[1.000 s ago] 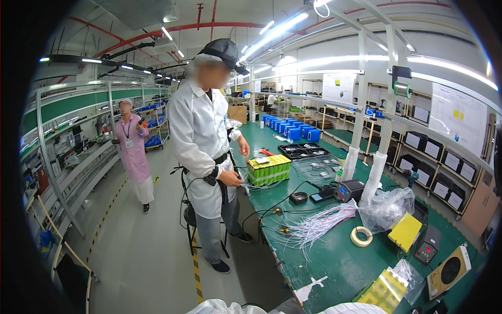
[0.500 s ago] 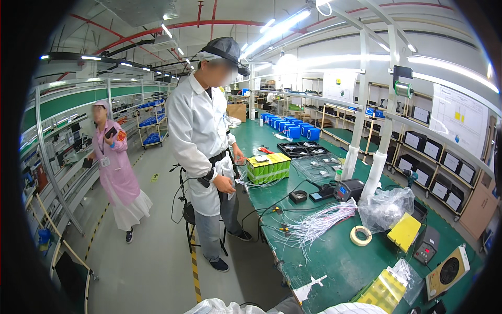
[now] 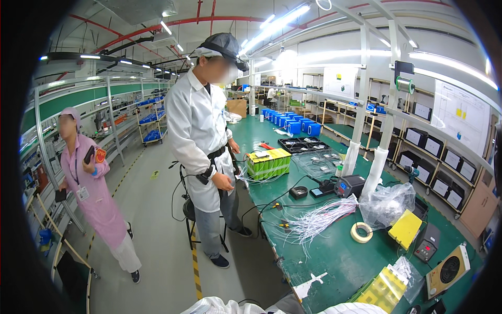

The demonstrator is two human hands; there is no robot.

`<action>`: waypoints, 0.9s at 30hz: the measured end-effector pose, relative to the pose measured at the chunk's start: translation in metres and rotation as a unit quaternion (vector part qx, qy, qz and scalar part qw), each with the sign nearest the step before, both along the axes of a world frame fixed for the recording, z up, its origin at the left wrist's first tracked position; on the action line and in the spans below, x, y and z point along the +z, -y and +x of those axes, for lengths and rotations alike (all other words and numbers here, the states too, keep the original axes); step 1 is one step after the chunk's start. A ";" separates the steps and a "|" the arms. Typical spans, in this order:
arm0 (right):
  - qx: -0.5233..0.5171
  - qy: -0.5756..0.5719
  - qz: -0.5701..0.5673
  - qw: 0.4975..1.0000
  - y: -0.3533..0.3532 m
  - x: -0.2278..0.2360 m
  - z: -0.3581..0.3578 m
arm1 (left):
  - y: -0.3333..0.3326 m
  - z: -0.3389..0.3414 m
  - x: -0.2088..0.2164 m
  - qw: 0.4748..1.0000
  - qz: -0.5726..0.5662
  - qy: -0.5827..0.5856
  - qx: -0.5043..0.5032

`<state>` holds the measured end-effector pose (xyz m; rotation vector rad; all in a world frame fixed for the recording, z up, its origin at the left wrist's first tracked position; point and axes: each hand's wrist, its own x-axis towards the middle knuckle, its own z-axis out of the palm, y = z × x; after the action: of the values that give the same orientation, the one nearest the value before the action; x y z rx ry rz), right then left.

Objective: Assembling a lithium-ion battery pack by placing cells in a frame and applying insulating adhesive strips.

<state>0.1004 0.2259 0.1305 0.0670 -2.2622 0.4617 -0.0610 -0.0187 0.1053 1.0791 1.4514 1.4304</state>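
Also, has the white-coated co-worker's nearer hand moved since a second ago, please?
Yes, that hand has moved left, away from the yellow-topped green pack.

Bright | ceiling tubes (image 3: 276, 29) glaring white | floor (image 3: 256, 272) shadowed beside workbench (image 3: 334, 261) | fisheye edges bent, rim black

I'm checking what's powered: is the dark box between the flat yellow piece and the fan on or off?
On, apparently: the dark box has a small display glowing red.

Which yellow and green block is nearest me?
The yellow and green block at the bottom, left of the cream square fan; another block is farther, by the person in white.
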 end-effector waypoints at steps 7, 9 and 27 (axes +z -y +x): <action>-0.031 -0.067 -0.014 0.997 -0.003 0.017 -0.003 | -0.007 -0.001 0.004 0.998 0.045 -0.035 -0.007; -0.047 -0.046 0.014 0.998 -0.009 0.011 0.003 | -0.002 -0.002 0.004 0.998 0.053 -0.024 -0.008; -0.164 -0.248 -0.274 0.915 -0.047 -0.017 0.002 | 0.024 -0.026 -0.042 0.904 0.253 0.344 0.015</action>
<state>0.1026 0.2727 0.1138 -0.4296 -1.5429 0.7784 -0.0871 -0.0425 0.0633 0.7071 0.6019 2.0078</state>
